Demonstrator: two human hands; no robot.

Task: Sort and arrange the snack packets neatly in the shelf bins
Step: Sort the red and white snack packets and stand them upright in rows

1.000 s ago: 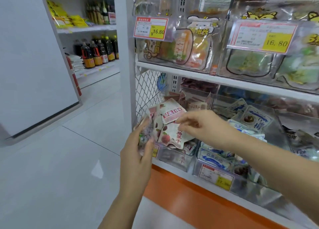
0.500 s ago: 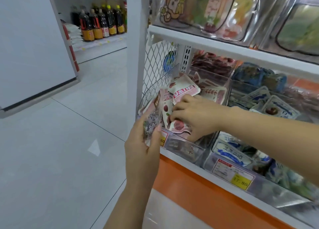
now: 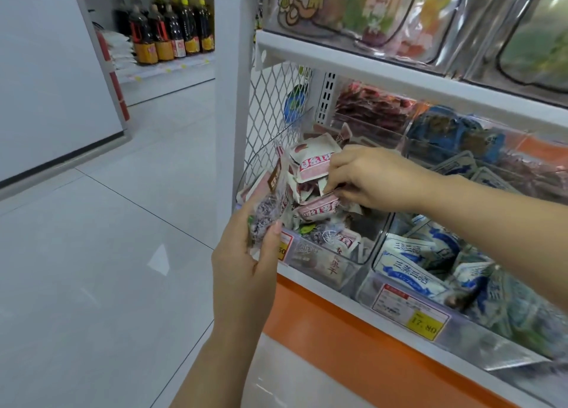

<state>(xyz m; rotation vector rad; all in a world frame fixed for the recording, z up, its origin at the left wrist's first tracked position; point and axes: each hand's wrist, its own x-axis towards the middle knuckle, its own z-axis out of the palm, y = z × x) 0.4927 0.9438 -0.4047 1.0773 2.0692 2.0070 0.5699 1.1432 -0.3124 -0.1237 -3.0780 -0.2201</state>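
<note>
Two hands are at work on the leftmost clear bin [image 3: 362, 254], under the white shelf board [image 3: 368, 69], and each has something in it. Your left hand [image 3: 246, 263] stands upright just outside the bin's front left corner, thumb and fingers pinching a clear packet [image 3: 264, 220] of dark pieces. The packet's long axis runs upward and leans a little toward the bin. Your right hand [image 3: 375, 180] reaches in from the right over the rim, fingers curled down into the heap of pink-and-white packets [image 3: 313, 164]. It pinches the edge of at least one, though they overlap too much to tell which. The heap is jumbled, its packets tilted every way, and what look like one or two clear ones like yours lie low against the front wall. The relation that counts is that the clear packet sits to the left of the heap and nearer you, beside the bin's left wall, while your right hand is already inside, directly over the heap. By my judgement, the right hand is better placed to square up the pink packets. The left need only tip its packet rightward and down into whatever gap opens. The blue-and-white packets [image 3: 412, 272] fill the neighbouring bin just beneath your right forearm, so a careless sweep could drag one across.
</note>
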